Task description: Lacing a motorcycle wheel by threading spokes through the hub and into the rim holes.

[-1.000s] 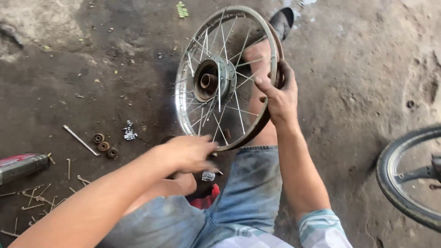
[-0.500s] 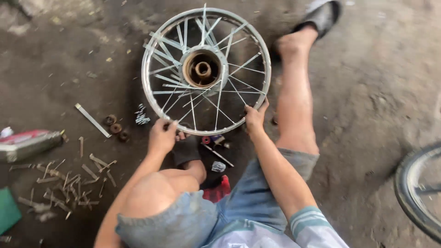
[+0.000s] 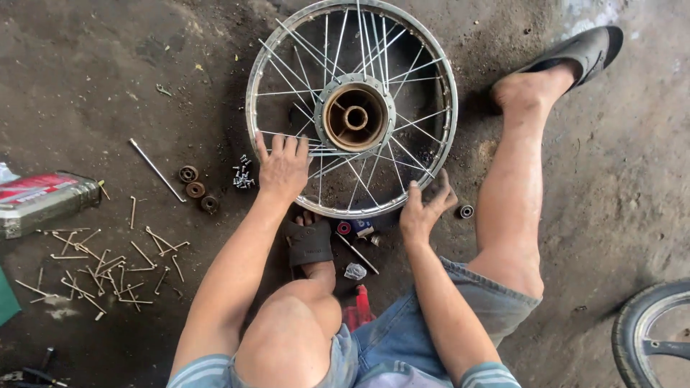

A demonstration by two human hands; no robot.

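Head view: spoked wheel (image 3: 352,108) lies flat on the dirt floor (image 3: 86,72), far of the seated person, hub (image 3: 356,116) facing up. Left hand (image 3: 282,167) rests spread, palm down, on the near-left rim and spokes; right hand (image 3: 424,208) sits loosely open at the near-right rim, holding nothing. Judged step: steadying the wheel for spoke work; a next move would call for loose spokes (image 3: 100,262), near left, beside the oil can (image 3: 43,201).

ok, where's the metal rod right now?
In the head view the metal rod lies on the dirt floor left of the spoked wheel, just beside three small rings and above the scattered loose spokes.
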